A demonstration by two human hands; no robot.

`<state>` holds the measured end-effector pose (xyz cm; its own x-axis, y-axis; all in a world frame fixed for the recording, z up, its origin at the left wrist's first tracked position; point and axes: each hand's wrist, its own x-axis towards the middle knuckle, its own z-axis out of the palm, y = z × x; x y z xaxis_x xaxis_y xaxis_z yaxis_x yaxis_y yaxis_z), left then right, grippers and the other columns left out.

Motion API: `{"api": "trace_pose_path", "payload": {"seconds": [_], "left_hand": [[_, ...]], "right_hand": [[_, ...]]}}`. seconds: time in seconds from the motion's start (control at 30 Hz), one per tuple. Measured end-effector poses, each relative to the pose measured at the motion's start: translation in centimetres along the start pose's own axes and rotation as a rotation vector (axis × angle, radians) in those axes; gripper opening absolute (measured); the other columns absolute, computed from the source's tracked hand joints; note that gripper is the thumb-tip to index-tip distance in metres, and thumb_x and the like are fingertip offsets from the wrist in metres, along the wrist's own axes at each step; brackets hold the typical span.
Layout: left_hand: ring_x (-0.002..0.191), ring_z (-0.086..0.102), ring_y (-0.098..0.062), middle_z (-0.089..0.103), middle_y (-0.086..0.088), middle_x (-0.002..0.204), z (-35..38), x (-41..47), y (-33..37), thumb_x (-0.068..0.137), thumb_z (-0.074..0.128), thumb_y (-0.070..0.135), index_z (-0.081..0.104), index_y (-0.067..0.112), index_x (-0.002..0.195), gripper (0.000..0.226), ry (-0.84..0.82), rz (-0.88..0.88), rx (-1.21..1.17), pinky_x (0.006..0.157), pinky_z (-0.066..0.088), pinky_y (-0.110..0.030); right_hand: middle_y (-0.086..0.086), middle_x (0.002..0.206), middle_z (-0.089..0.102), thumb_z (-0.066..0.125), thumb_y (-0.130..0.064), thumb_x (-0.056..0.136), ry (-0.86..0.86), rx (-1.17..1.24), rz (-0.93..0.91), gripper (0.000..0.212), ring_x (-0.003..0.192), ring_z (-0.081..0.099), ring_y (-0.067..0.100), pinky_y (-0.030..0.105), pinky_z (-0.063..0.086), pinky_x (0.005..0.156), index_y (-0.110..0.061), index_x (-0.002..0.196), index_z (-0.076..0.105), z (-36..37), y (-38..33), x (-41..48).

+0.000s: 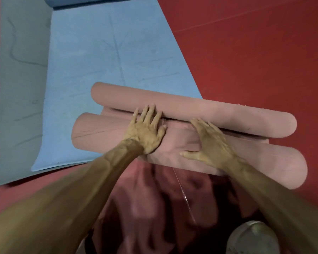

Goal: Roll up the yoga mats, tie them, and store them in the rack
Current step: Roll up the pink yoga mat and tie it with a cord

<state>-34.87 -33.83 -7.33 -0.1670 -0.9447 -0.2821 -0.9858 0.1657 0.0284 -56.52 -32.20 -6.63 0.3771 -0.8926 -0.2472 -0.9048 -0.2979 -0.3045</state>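
Risk: your left hand [147,129] and right hand [209,142] press flat, fingers spread and gripping nothing, mid-span on the pink mat [191,109] lying across the near right corner of the blue mat [108,52], so its unheld ends may spring loose or telescope.

**Person, seen from above.** The left forearm [72,189], at near left, and the right forearm [273,195], at near right, are bare to the edge of the frame. Both are lean, with cords of muscle showing near the wrists. The left hand [147,132] and the right hand [209,143] are bare, with raised veins and tendons across their backs and slender fingers. Between the forearms, near centre, is a loose pinkish-red garment [145,198], blurred, deeply folded and dark in its creases. A thin pale strand [183,191] runs down across it; its attachment cannot be told. At near right shows the rounded grey-white toe of a shoe [253,239].
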Motion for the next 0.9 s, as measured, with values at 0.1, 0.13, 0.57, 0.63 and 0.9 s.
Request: {"api": "trace_pose_path", "payload": {"seconds": [0.1,0.13,0.57,0.63,0.9], "left_hand": [[0.148,-0.007,-0.018,-0.007,-0.007,0.161,-0.3,2.0,0.0,0.099,0.014,0.048,0.006,0.020,0.153,0.062,0.007,-0.021,-0.012,0.118,-0.010,-0.041],[0.148,-0.007,-0.017,-0.007,-0.007,0.161,-0.4,2.6,-0.1,0.099,0.016,0.048,0.008,0.020,0.153,0.061,0.004,-0.024,-0.016,0.119,-0.009,-0.041],[0.148,0.002,-0.018,0.006,0.000,0.161,-1.3,7.5,-1.3,0.098,0.027,0.035,0.018,0.021,0.152,0.057,0.154,0.054,-0.148,0.119,0.003,-0.038],[0.146,0.014,-0.023,0.017,-0.004,0.159,-1.6,7.4,-1.2,0.092,0.024,0.035,0.027,0.018,0.149,0.059,0.201,0.073,-0.158,0.118,0.012,-0.039],[0.105,0.044,-0.035,0.043,-0.018,0.120,-1.9,5.8,-0.7,0.093,0.043,0.027,0.045,0.006,0.110,0.028,0.329,-0.090,-0.129,0.088,0.032,-0.046]], "right_hand": [[0.009,0.128,0.058,0.050,-0.071,0.072,0.238,-0.048,0.016,0.086,0.119,0.053,0.029,0.037,0.029,0.107,-0.011,0.134,0.050,1.2,0.1,0.1],[0.010,0.116,0.062,0.046,-0.068,0.074,0.304,-0.078,0.005,0.078,0.106,0.058,0.032,0.041,0.036,0.098,-0.010,0.125,0.057,1.8,0.1,0.1],[0.021,0.135,0.048,0.089,-0.057,0.018,0.160,-0.348,-0.036,0.145,0.121,0.047,0.040,0.061,0.036,0.102,-0.004,0.139,0.032,3.0,0.4,1.1],[0.023,0.131,0.050,0.091,-0.048,0.018,0.169,-0.343,-0.028,0.140,0.118,0.050,0.041,0.061,0.038,0.099,-0.002,0.138,0.035,3.0,0.4,1.5],[0.007,0.143,0.029,0.083,-0.048,0.050,0.042,-0.364,-0.010,0.125,0.130,0.031,0.028,0.045,0.017,0.113,-0.014,0.150,0.016,0.8,-0.6,2.1]]}}
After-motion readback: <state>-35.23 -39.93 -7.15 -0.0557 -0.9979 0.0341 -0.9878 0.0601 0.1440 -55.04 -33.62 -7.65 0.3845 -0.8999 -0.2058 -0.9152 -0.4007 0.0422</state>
